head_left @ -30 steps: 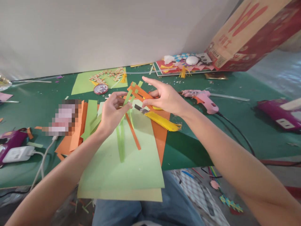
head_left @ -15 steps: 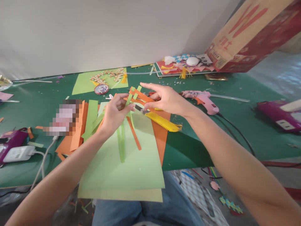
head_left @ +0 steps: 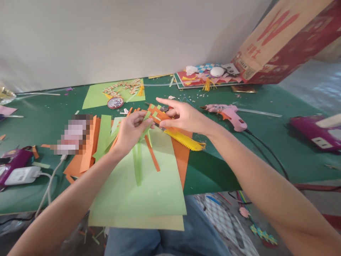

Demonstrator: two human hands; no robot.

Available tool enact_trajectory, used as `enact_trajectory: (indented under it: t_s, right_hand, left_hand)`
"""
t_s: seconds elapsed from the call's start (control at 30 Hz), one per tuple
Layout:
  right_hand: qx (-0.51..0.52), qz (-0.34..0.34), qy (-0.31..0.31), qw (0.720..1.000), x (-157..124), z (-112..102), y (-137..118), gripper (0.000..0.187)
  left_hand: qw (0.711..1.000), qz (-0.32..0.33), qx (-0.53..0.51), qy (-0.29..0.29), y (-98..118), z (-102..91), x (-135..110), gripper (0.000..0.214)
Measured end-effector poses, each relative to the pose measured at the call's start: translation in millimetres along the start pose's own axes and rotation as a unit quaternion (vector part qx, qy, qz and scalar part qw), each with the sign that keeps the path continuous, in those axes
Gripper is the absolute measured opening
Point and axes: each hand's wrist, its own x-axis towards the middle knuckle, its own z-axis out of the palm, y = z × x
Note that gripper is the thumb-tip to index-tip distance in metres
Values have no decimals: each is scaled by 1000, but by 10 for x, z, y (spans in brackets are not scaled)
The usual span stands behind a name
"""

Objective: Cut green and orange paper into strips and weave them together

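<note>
My left hand [head_left: 132,128] is closed, thumb against fingers, on a green paper strip [head_left: 146,116] at the left side of a small weave of orange and green paper strips [head_left: 156,113]. On the weave's right side, my right hand [head_left: 186,115] grips the orange strips between thumb and curled fingers, its index finger stretched out above. Loose green and orange strip ends hang below over a light green paper sheet [head_left: 149,193]. A yellow-handled craft knife [head_left: 183,139] lies just under my right hand, partly on an orange sheet [head_left: 183,160].
A pink glue gun [head_left: 231,115] with a cord lies to the right. On the left are a phone [head_left: 74,133], orange paper pieces [head_left: 89,149] and a white charger [head_left: 22,175]. Farther back are a small round dish [head_left: 115,102] and a paper bag [head_left: 277,39].
The green strips that stuck up from the weave now lie flatter across the orange ones. My right hand has shifted slightly left and down; the weave tilts more to the right.
</note>
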Motion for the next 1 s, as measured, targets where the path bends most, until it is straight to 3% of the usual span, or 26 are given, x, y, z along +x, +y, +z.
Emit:
enact_trajectory:
  t_s: [0.3, 0.6, 0.8, 1.0]
  right_hand:
    - [-14, 0, 59, 998, 21, 44, -25, 75]
    - [-29, 11, -10, 999, 6, 44, -20, 72]
    - [-9, -1, 13, 1000, 6, 40, -8, 62]
    - [-1, 6, 28, 1000, 2, 19, -38, 64]
  left_hand:
    - [999, 10, 32, 19, 10, 20, -28, 15]
    - [999, -14, 47, -2, 3, 15, -36, 13]
    - [998, -28, 47, 9, 3, 31, -22, 14]
    - [998, -9, 55, -4, -4, 15, -21, 11]
